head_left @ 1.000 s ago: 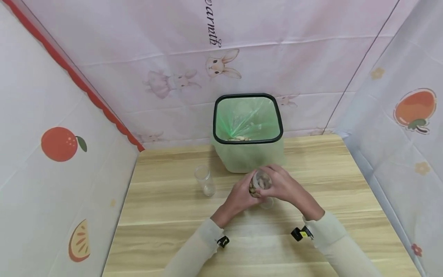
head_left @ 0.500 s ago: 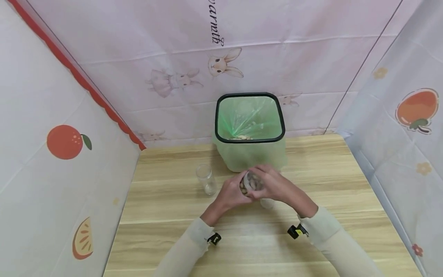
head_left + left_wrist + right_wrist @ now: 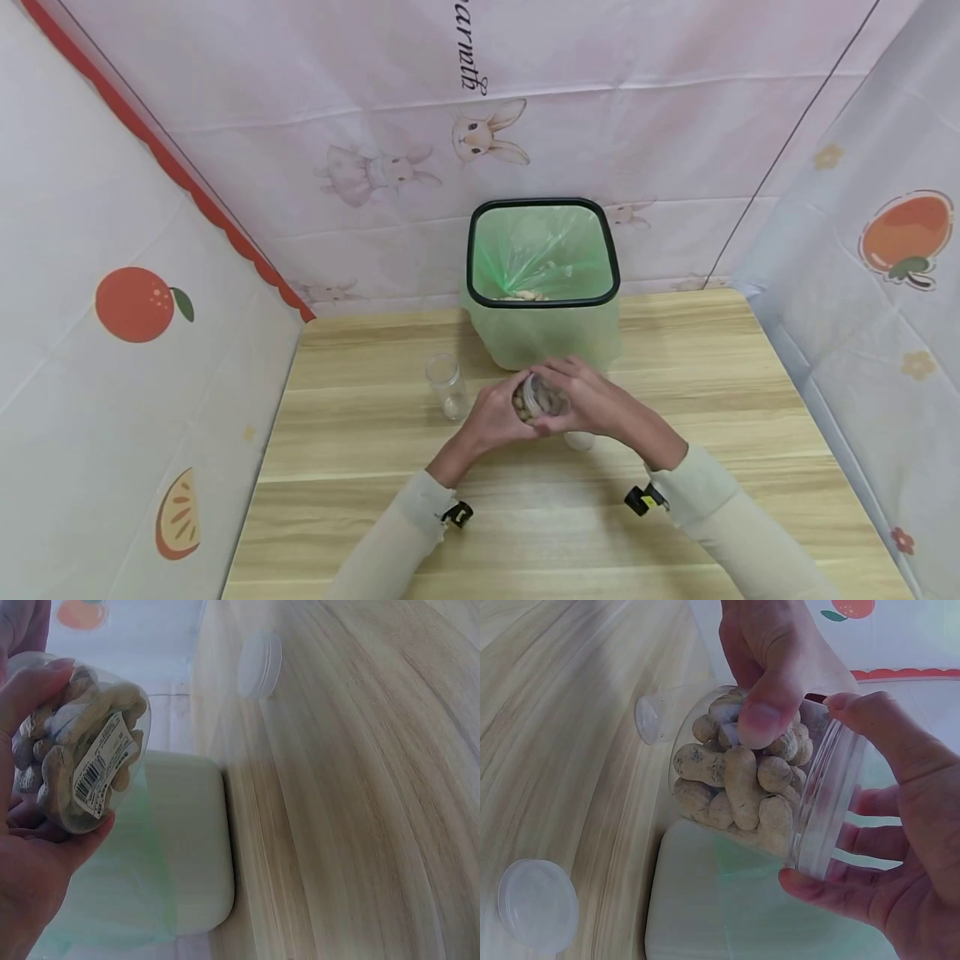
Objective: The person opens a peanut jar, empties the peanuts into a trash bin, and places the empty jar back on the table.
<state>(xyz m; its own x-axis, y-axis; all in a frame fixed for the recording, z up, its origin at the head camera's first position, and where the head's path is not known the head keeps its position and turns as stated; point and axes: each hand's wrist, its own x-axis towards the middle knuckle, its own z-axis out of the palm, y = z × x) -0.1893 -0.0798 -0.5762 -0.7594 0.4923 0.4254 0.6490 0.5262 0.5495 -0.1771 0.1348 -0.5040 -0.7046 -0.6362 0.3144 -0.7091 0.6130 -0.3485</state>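
While aslant in grip of left hand point(image 3: 495, 416) and right hand point(image 3: 587, 405), jar point(image 3: 84, 747) of peanuts point(image 3: 741, 787).

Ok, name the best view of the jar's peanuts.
The right wrist view: the peanuts show large through the jar, though the left hand covers some. The left wrist view shows them through the jar's bottom, partly behind a label. The head view shows them small, between that and the right hand.
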